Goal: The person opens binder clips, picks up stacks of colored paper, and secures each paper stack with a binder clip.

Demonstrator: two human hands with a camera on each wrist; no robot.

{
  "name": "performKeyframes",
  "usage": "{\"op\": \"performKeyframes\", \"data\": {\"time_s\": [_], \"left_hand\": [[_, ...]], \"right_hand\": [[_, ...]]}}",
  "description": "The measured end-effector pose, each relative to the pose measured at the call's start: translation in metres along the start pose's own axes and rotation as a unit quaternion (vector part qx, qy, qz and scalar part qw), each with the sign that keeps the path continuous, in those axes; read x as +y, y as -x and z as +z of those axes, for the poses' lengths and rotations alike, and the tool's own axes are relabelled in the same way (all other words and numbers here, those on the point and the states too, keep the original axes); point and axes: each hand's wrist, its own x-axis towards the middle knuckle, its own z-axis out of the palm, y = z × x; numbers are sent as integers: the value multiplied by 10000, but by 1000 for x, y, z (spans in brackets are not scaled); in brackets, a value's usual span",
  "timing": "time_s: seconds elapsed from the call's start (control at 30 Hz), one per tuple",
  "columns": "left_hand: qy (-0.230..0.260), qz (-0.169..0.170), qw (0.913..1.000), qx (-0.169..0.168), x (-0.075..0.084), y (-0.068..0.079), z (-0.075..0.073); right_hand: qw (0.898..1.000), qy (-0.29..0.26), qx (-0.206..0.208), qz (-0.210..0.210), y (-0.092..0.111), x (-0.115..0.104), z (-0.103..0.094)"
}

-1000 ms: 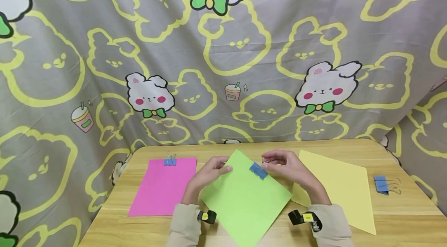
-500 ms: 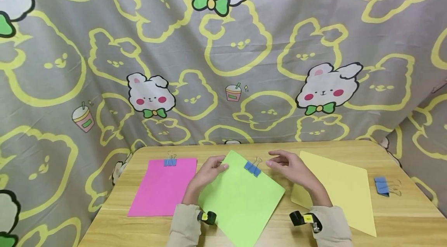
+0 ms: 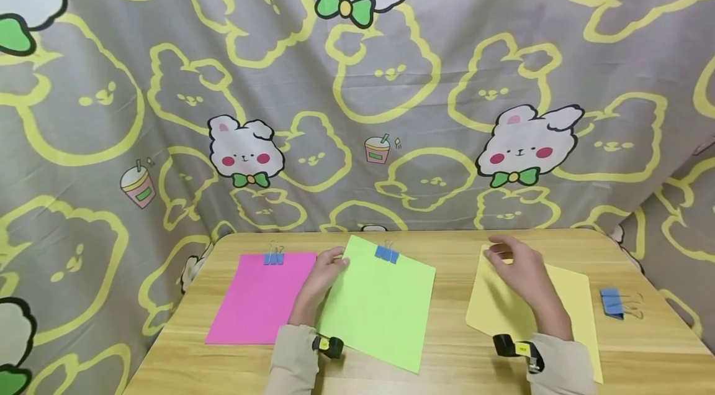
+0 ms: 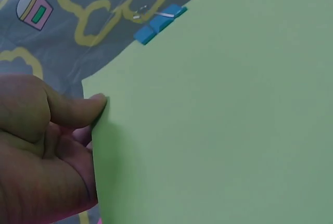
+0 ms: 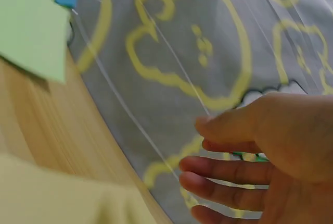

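My left hand (image 3: 326, 272) pinches the left edge of the green paper (image 3: 380, 302) near its top corner, thumb on the front face and the other fingers behind it. A blue binder clip (image 3: 386, 254) bites the top edge of that paper, its wire handles up. In the left wrist view the clip (image 4: 160, 25) shows on the slanting edge. My right hand (image 3: 522, 271) hovers over the yellow paper (image 3: 566, 320) with loosely bent fingers and holds nothing. The right wrist view shows the thumb and fingers of this hand (image 5: 250, 156) apart from one another.
Left of the green paper lies a pink paper (image 3: 259, 302) with a blue binder clip (image 3: 274, 258) on its top edge. A loose blue binder clip (image 3: 612, 303) rests right of the yellow paper. The wooden table (image 3: 184, 370) backs onto a patterned curtain (image 3: 335, 196).
My right hand has let go of the clip on the green paper and moved right, over the yellow paper. The green paper has turned straighter and shifted left with my left hand.
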Motion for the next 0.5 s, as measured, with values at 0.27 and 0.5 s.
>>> {"op": "performKeyframes", "data": {"time_s": [0.27,0.5], "left_hand": [[209,-40,9991,365,-5,0,-3],[194,-152,9980,589,-7,-1,-6]], "right_hand": [[9977,468,426,253,12,27,-25],[9940,636,741,500,18,42,-38]]}}
